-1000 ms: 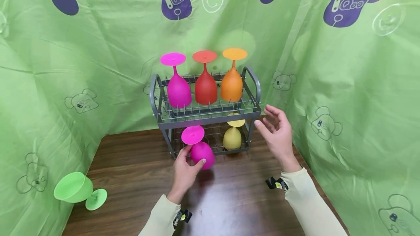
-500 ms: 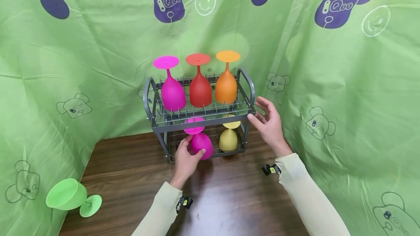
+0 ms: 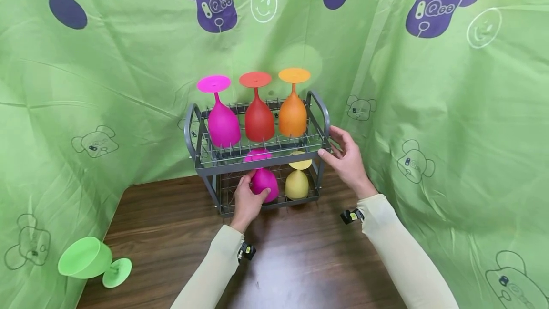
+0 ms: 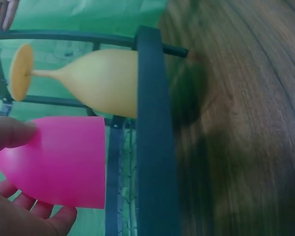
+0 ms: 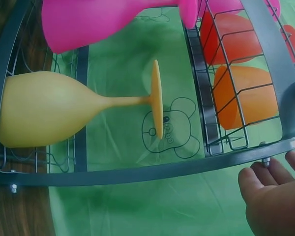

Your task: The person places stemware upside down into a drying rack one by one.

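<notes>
My left hand (image 3: pixel 249 200) holds a magenta goblet (image 3: pixel 266 186) upside down by its bowl, thumb in front and fingers to the left. The goblet is at the lower tier of the dark grey two-tier dish rack (image 3: pixel 257 162), with its foot partly behind the upper front rail. In the left wrist view the magenta bowl (image 4: pixel 69 162) has its rim close to the rack's front bar (image 4: pixel 157 132). An inverted yellow goblet (image 3: pixel 297 185) stands to its right on the same tier. My right hand (image 3: pixel 349 161) grips the upper right corner of the rack, thumb on the front rail.
Inverted on the upper tier are a magenta goblet (image 3: pixel 224 125), a red goblet (image 3: pixel 259 120) and an orange goblet (image 3: pixel 293 117). A green goblet (image 3: pixel 87 257) lies on its side at the left of the wooden table (image 3: pixel 171 232). Green printed cloth (image 3: pixel 141 85) surrounds the table.
My left hand has moved the magenta goblet forward into the lower tier, its foot passing behind the upper rail. My right hand has closed in from beside the rack onto its corner.
</notes>
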Demonstrator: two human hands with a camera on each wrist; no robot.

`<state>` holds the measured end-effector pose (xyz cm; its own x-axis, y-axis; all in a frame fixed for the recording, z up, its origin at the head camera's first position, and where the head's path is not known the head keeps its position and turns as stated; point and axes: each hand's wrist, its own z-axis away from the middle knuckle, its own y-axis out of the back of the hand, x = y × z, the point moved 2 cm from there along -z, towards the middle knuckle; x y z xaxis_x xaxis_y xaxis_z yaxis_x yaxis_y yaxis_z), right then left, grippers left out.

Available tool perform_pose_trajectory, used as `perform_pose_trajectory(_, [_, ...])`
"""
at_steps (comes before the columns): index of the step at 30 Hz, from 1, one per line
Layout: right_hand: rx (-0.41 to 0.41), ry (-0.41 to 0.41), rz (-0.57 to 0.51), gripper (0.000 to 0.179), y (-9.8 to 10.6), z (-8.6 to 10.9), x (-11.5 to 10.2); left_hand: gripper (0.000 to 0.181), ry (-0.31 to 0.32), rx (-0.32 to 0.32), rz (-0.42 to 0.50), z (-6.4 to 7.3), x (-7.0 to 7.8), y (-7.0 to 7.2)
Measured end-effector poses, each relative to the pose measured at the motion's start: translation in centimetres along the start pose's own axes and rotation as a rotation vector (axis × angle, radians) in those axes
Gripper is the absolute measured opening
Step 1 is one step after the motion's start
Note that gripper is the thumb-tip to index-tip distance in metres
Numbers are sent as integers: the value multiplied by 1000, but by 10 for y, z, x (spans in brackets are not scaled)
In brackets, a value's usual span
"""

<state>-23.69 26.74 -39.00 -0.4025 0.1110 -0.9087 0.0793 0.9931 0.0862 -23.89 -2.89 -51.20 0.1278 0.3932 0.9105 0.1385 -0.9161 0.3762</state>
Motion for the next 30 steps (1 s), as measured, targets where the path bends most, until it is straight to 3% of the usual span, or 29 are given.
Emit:
perform_pose_trajectory(20, [-66,-65,-3,75,6,-2,9,74,46,-56,-93,-2,-22,-24])
perform_pose_trajectory(30, [-65,-88,-18,75,7,-3,9,73,31,-22,-107,-4,-24,-33])
